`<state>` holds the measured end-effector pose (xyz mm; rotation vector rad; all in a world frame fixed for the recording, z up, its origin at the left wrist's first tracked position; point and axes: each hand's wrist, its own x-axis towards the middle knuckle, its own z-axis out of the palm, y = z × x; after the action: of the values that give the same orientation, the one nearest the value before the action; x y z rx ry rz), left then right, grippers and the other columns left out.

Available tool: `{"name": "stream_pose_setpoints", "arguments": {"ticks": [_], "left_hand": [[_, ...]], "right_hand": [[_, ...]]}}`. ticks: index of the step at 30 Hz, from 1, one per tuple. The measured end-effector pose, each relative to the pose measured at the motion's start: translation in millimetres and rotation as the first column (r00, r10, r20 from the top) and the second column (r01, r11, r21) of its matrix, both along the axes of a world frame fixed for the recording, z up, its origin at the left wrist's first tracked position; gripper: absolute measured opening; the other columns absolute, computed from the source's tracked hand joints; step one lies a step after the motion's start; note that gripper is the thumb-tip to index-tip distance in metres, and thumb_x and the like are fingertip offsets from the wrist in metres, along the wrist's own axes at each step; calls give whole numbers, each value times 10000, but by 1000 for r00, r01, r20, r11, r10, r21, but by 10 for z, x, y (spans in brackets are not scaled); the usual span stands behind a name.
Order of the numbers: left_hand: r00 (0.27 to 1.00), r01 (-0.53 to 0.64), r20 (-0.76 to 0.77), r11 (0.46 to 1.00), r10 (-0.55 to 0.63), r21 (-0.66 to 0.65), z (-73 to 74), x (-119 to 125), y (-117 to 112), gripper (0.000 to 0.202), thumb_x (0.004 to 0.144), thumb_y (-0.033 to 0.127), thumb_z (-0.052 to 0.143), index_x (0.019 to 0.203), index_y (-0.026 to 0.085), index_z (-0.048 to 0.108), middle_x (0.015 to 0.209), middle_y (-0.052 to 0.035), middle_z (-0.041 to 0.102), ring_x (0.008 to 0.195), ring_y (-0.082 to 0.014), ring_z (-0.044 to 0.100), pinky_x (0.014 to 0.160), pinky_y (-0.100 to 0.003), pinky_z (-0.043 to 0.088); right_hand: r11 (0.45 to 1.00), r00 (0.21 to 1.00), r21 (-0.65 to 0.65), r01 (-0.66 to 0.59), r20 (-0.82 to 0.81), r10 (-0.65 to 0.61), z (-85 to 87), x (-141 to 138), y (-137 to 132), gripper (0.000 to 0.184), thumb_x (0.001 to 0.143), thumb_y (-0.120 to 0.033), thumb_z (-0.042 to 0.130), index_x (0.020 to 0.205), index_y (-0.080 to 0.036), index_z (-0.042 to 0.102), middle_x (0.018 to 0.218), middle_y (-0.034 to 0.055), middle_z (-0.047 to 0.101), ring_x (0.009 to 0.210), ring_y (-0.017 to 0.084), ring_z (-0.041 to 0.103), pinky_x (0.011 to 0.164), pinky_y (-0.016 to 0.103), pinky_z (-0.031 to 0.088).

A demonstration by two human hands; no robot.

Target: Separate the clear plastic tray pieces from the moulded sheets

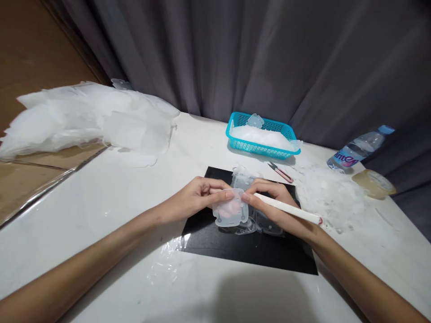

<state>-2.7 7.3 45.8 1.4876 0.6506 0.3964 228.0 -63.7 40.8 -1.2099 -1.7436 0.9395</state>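
Over a black mat my left hand pinches a small clear plastic piece with rounded corners, fingers closed on its upper edge. My right hand is closed round a white pen-like tool, its tip at the piece's right edge. More clear plastic pieces lie on the mat just behind and under my hands.
A turquoise basket holding white plastic bits stands behind the mat, small red-handled snips beside it. A heap of clear plastic sheets lies far left, plastic scraps to the right, with a lying water bottle and a tape roll.
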Motion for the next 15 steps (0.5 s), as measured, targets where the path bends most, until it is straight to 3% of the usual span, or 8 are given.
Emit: {"name": "stream_pose_setpoints", "arguments": {"ticks": [6, 9, 12, 15], "left_hand": [[1000, 15, -21, 999, -14, 51, -5, 2, -1, 324, 994, 467, 659, 1054, 171, 777, 924, -57, 795, 796, -180, 717, 716, -263, 534], [999, -21, -38, 973, 30, 232, -93, -15, -31, 366, 1010, 488, 634, 1232, 205, 704, 1136, -79, 770, 1032, -235, 718, 896, -334, 553], [988, 8, -134, 842, 76, 539, -227, -39, -77, 524, 1002, 483, 659, 1467, 272, 541, 1466, -95, 620, 1354, -286, 566, 1145, -438, 443], [963, 199, -271, 654, 9, 730, -318, -54, -109, 556, 1043, 468, 595, 1549, 282, 459, 1578, -106, 523, 1445, -311, 476, 1205, -489, 381]], "right_hand": [[1000, 1000, -19, -7, -5, 7, 7, 2, -13, 190, 978, -346, 699, 852, -210, 738, 842, 7, 674, 790, 167, 612, 756, 298, 457], [997, 994, 68, 27, 106, -34, 63, 83, 49, 198, 981, -333, 683, 831, -211, 727, 847, 12, 696, 800, 177, 632, 764, 304, 465], [936, 937, 308, 171, 243, -252, 199, 317, 295, 230, 975, -360, 669, 801, -217, 709, 814, 25, 697, 769, 197, 631, 734, 323, 461], [738, 779, 583, 340, 264, -568, 372, 666, 727, 240, 964, -387, 656, 811, -214, 722, 834, 60, 706, 789, 235, 641, 758, 359, 464]]}}
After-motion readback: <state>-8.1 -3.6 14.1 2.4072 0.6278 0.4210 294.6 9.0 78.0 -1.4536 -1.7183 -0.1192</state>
